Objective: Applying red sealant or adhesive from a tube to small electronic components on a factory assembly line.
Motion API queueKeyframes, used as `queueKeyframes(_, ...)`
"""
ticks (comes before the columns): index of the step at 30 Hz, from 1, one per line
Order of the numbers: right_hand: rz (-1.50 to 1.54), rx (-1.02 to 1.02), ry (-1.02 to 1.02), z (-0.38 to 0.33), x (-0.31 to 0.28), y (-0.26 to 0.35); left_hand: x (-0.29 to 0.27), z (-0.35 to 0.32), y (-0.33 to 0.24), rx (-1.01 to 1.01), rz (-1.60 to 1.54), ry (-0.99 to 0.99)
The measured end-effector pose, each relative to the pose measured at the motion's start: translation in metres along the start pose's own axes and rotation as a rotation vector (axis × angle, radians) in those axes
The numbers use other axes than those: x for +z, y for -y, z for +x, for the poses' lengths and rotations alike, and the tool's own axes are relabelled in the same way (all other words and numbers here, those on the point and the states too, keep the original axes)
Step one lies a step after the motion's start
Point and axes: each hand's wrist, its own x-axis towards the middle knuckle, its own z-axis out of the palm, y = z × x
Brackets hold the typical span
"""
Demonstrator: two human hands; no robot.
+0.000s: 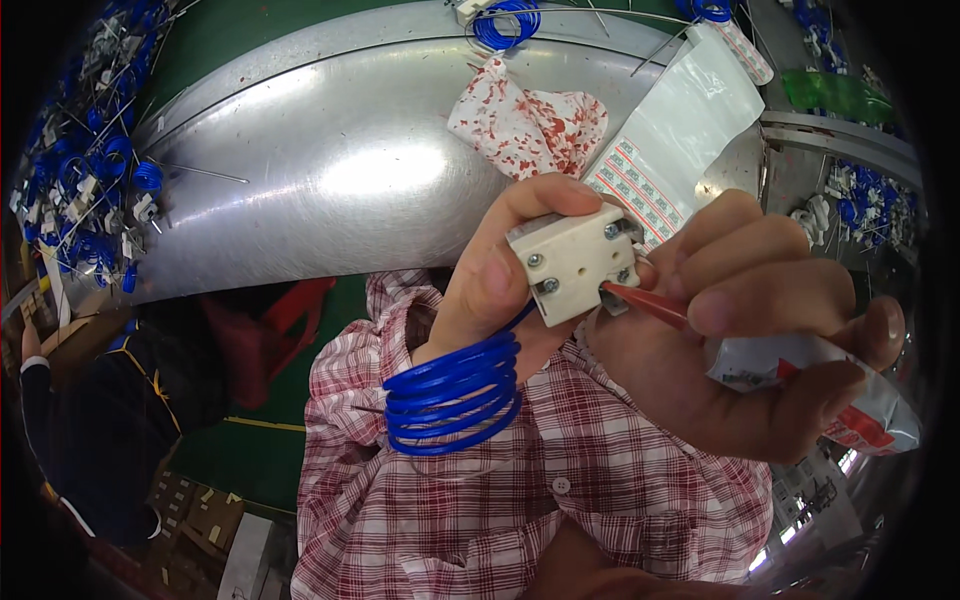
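Note:
My left hand (pixel 490 270) is closed on a small cream-coloured block (pixel 570 262) with several screws in its face, the thumb and fingers pinching its edges. Below that hand hangs a coil of blue tubing (pixel 452 395), with a thin metal end sticking out at its left. In my closed right hand (pixel 770 310) is a crumpled white and red squeeze tube (pixel 770 362). Its red pointed nozzle (pixel 648 303) reaches the lower edge of the block, beside a screw. The palm side of my right hand hides part of the tube.
A red-stained cloth (pixel 530 118) and a flat clear plastic bag (pixel 690 110) lie on the metal worktop (pixel 300 150). Piles of blue coiled parts (pixel 90 200) stand at left and far right. Another coil (pixel 507 25) sits at the back. A person in dark clothes (pixel 110 430) is at lower left.

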Motion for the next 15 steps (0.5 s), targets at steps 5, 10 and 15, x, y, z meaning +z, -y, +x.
queueKeyframes(5,0.038,-0.007,-0.141,-0.001,0.011,-0.003,0.001,-0.002,-0.003,0.001,0.044,-0.027)
queueKeyframes(10,0.062,-0.081,-0.221,-0.007,0.017,-0.010,0.002,-0.002,-0.001,0.014,0.048,-0.070)
queueKeyframes(15,-0.016,-0.104,-0.256,-0.007,0.022,-0.009,0.001,-0.003,-0.002,-0.112,0.135,-0.035)
